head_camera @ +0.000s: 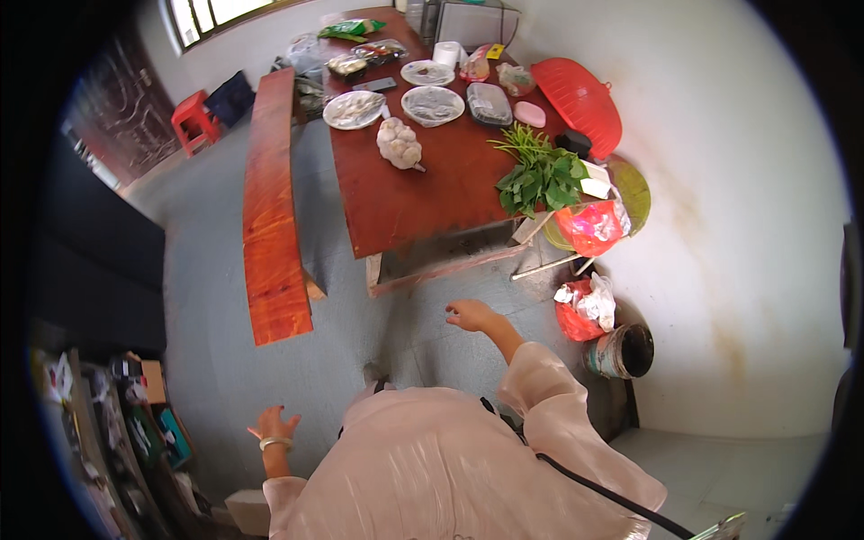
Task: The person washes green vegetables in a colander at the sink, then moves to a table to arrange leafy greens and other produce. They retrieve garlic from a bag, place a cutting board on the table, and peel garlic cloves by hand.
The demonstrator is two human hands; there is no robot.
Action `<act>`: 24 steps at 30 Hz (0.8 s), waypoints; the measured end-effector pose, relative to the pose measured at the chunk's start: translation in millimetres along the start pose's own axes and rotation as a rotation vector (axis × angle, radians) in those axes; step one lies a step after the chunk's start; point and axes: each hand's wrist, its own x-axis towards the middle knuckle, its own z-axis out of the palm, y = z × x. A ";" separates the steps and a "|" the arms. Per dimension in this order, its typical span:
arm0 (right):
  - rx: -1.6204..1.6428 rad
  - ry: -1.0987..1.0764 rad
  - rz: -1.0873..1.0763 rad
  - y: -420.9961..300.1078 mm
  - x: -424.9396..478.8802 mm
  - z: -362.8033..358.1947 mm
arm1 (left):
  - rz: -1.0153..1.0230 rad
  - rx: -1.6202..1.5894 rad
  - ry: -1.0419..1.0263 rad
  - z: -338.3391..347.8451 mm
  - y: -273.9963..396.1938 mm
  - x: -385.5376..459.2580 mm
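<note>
Over the grey floor, my left hand (274, 425) hangs with its fingers spread and nothing in them; a bangle circles its wrist. My right hand (470, 316) holds nothing and hovers short of the near end of a red-brown wooden table (418, 209), its fingers loosely curled and apart. On that table lie a net bag of garlic bulbs (399, 143) and a bunch of leafy greens (543, 175) at the right corner. Farther back are covered plates (433, 106), a lidded plastic container (489, 104) and a pink soap-like oval object (530, 115).
A long wooden bench (277, 216) runs along the table's left side. A paint-stained bucket (619, 351) and a red rubbish bag (582, 314) stand by the right wall. Loaded shelves (121, 432) are at lower left. A red plastic stool (196, 121) sits near the door.
</note>
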 end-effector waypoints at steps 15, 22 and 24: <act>1.418 0.840 -0.300 187.0 -39.6 -365.2 | 0.879 -0.878 -0.257 -80.3 379.1 173.7; 0.538 0.553 0.317 361.0 121.7 -416.9 | 0.402 -1.125 -0.708 -55.0 668.9 191.1; 0.319 0.463 0.330 377.5 169.8 -418.3 | 0.314 -0.985 -0.699 -36.8 739.2 211.4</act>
